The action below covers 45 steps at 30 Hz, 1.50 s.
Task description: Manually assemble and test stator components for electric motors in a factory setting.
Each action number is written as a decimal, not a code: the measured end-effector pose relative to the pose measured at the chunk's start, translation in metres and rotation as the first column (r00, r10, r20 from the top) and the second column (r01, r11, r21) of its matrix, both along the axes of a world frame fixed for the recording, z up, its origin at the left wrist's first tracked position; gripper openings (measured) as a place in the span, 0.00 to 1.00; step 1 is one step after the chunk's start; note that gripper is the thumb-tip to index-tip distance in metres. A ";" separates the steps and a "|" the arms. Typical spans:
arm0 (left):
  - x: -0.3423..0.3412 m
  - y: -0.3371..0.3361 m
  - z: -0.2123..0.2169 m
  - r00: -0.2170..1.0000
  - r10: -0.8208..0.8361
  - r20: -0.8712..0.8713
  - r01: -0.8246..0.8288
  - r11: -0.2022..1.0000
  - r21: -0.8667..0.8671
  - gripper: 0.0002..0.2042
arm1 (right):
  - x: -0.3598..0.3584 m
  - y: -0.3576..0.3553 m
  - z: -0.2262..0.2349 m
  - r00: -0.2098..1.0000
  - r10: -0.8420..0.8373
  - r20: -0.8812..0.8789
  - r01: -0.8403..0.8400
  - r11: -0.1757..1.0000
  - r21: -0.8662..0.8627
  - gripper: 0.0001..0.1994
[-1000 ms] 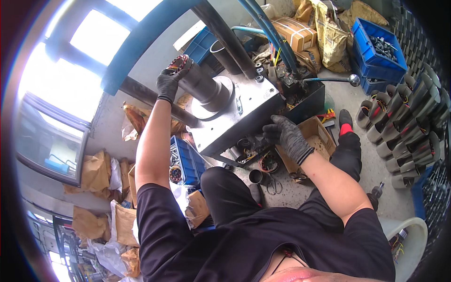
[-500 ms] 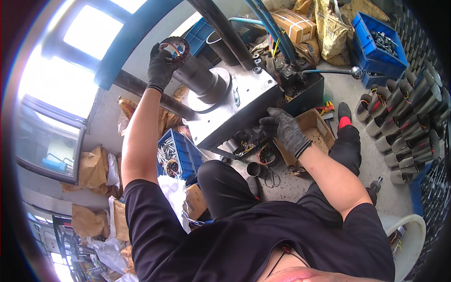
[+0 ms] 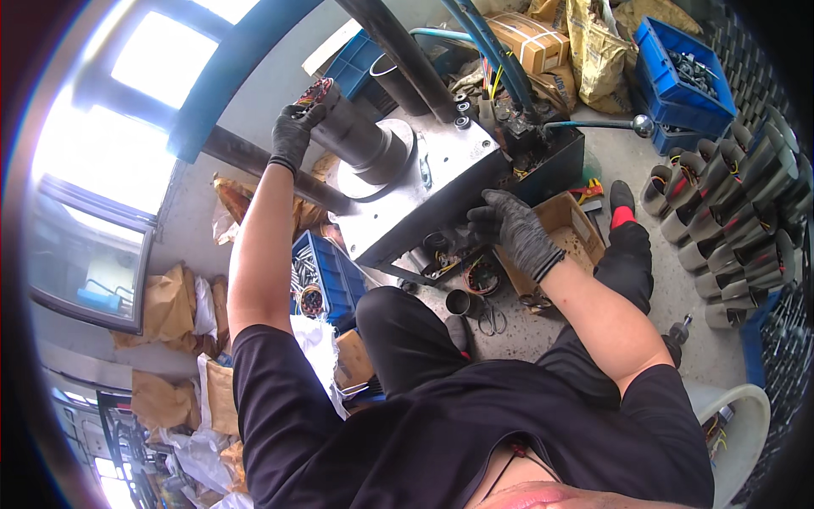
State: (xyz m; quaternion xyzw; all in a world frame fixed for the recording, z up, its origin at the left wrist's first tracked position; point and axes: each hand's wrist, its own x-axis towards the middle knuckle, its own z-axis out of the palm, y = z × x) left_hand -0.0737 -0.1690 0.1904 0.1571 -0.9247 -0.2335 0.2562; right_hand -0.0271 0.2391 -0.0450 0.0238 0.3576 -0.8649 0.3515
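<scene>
On the press's metal plate [image 3: 428, 165] a grey metal cylinder [image 3: 348, 134] stands on a round base. A wound stator [image 3: 316, 92] with red and coloured wires sits at the cylinder's upper end. My left hand [image 3: 295, 136], in a dark glove, grips the stator's near side, its fingers curled at the rim; part of the grip is hidden. My gloved right hand [image 3: 517, 233] is held off the plate's near right edge, with fingers apart and nothing in them.
A long lever with a ball knob [image 3: 643, 126] reaches right from the press. Many grey tubes [image 3: 721, 225] stand at the right. Blue bins [image 3: 685, 76] hold metal parts at the far right. Below the plate lie a cardboard box [image 3: 570, 227], another wound stator [image 3: 482, 276] and scissors [image 3: 492, 320].
The stator has gone from being tilted with its open ring toward me to lining up with the cylinder's end. My left hand has shifted slightly down with it. My right hand has barely moved.
</scene>
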 end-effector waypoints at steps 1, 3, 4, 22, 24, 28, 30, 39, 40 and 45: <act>-0.002 0.000 -0.003 1.000 0.000 -0.031 0.001 1.000 0.027 0.31 | -0.001 0.000 0.000 1.000 -0.016 0.022 0.016 1.000 0.004 0.15; -0.004 -0.017 -0.004 0.998 0.012 -0.065 -0.009 0.999 0.047 0.31 | 0.002 -0.002 0.005 1.000 -0.003 0.016 0.003 1.000 0.005 0.15; -0.003 -0.030 -0.003 0.994 -0.002 -0.112 0.007 0.999 0.048 0.31 | 0.003 -0.005 0.008 1.000 0.010 0.008 -0.010 1.000 0.003 0.15; -0.002 -0.014 -0.005 0.998 0.032 -0.052 -0.036 0.995 -0.093 0.32 | 0.002 -0.004 0.000 1.000 0.029 -0.011 -0.029 0.999 0.028 0.18; 0.001 -0.012 -0.001 0.998 0.069 -0.003 -0.069 0.994 -0.083 0.33 | 0.001 -0.006 -0.002 0.999 0.035 -0.010 -0.034 0.999 0.029 0.18; 0.005 -0.013 0.005 0.999 0.031 0.029 -0.028 0.995 -0.097 0.33 | 0.004 -0.007 -0.002 0.999 0.039 -0.036 -0.039 0.999 0.006 0.19; 0.004 -0.006 0.008 0.999 0.027 0.024 -0.024 0.989 -0.145 0.33 | 0.004 -0.007 -0.001 0.999 0.038 -0.024 -0.037 0.999 0.018 0.19; 0.002 0.023 0.002 0.972 0.230 0.041 -0.211 0.940 -0.268 0.38 | 0.006 -0.003 -0.001 0.999 0.039 0.038 -0.042 0.996 0.075 0.16; 0.001 0.024 0.003 0.970 0.238 0.057 -0.210 0.929 -0.305 0.37 | 0.005 -0.003 -0.002 0.998 0.041 0.041 -0.044 0.995 0.086 0.18; 0.005 -0.006 0.011 0.980 0.154 0.124 -0.101 0.928 -0.358 0.35 | 0.003 -0.003 0.000 0.999 0.020 0.045 -0.022 0.998 0.054 0.19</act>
